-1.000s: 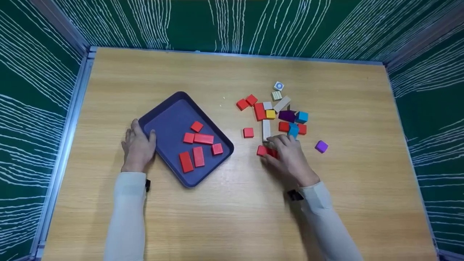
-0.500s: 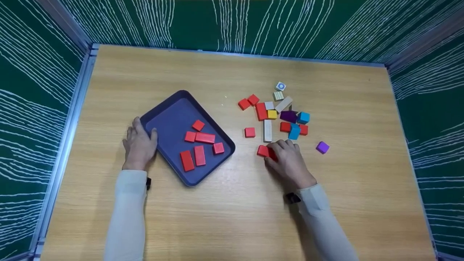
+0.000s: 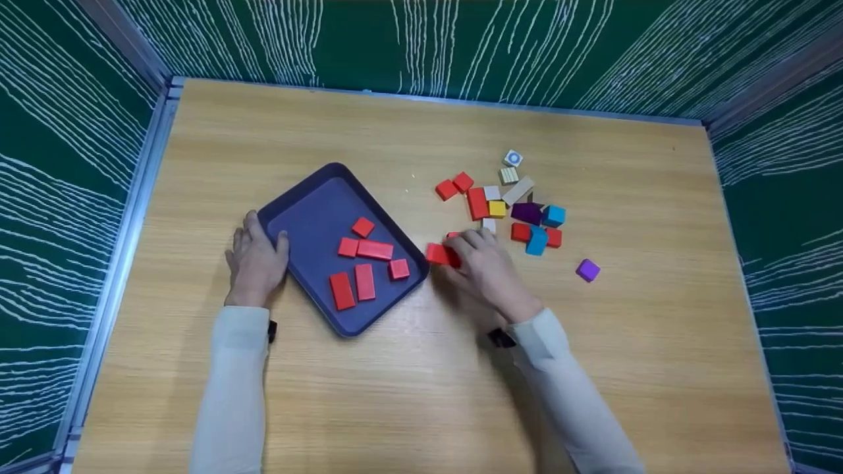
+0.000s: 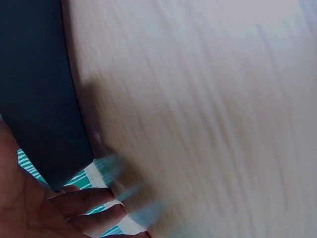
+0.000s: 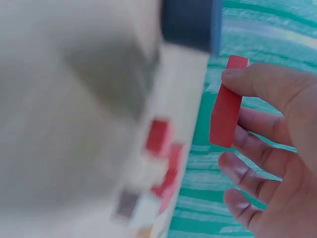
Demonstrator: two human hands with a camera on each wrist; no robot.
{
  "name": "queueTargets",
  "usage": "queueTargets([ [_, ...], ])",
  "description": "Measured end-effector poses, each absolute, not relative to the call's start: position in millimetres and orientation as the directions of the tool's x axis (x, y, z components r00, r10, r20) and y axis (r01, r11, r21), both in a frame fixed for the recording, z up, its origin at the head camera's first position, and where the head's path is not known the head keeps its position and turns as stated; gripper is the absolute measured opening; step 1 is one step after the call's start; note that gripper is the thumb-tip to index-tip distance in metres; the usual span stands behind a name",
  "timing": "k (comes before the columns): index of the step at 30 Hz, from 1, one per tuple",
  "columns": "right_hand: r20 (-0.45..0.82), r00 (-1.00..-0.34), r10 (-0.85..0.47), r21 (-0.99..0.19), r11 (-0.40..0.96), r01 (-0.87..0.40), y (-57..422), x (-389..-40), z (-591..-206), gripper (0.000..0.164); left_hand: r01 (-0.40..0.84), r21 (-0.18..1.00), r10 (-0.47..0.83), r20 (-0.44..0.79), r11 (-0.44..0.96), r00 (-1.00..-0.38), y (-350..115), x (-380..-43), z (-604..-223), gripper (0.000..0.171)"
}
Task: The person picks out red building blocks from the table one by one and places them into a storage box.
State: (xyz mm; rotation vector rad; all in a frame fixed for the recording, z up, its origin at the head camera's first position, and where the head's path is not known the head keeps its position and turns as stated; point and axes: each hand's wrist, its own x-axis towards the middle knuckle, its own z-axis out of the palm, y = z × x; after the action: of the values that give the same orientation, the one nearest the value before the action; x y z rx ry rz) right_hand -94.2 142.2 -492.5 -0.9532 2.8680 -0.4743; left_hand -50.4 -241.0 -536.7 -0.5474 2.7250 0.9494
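Observation:
Between thumb and fingers, my right hand [image 3: 486, 264] pinches a long red block [image 5: 228, 106]. In the head view this block's end shows just right of the tray's corner, the rest behind the fingers. My left hand [image 3: 257, 264] holds the left side of the dark blue tray [image 3: 299, 217], thumb over the rim and fingers along the outside. Its fingers [image 4: 86, 203] reach past the tray's corner in the left wrist view. Inside the tray lie several red blocks, among them a small cube [image 3: 363, 227] and a longer piece [image 3: 342, 291].
Right of the tray, loose blocks lie grouped: red [image 3: 477, 204], yellow [image 3: 497, 209], white, blue [image 3: 537, 241] and dark purple [image 3: 527, 212]. A purple cube [image 3: 588, 270] sits apart at the right. Green walls with white streaks [image 3: 435, 46] border the wooden table [image 3: 263, 125].
My right hand has taken hold of the long red block and carried it left and slightly away from me, to the tray's right corner. The left hand stays at the tray.

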Motion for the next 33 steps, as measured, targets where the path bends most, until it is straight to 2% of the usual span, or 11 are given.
queueTargets([
  [7, 0.114, -0.689, -0.716, -0.300, 0.637, -0.710, 74.0, -112.1, -475.5, 0.039, -0.421, 0.555, -0.280, -0.324, 0.717, -0.904, -239.9, -51.4, -535.5, 0.080],
  [12, 0.118, -0.620, -0.776, -0.294, 0.569, -0.768, 28.6, -114.4, -475.0, 0.038, -0.430, 0.550, -0.279, -0.339, 0.716, -0.898, -239.4, -52.6, -535.5, 0.080],
  [20, 0.037, -0.569, -0.821, -0.265, 0.541, -0.798, -19.4, -112.6, -477.9, 0.039, -0.425, 0.561, -0.300, -0.305, 0.710, -0.904, -241.7, -53.8, -536.0, 0.079],
  [33, -0.151, -0.514, -0.844, -0.155, 0.534, -0.831, -56.2, -112.8, -498.5, 0.035, -0.421, 0.551, -0.303, -0.296, 0.721, -0.906, -242.0, -54.9, -539.3, 0.078],
])
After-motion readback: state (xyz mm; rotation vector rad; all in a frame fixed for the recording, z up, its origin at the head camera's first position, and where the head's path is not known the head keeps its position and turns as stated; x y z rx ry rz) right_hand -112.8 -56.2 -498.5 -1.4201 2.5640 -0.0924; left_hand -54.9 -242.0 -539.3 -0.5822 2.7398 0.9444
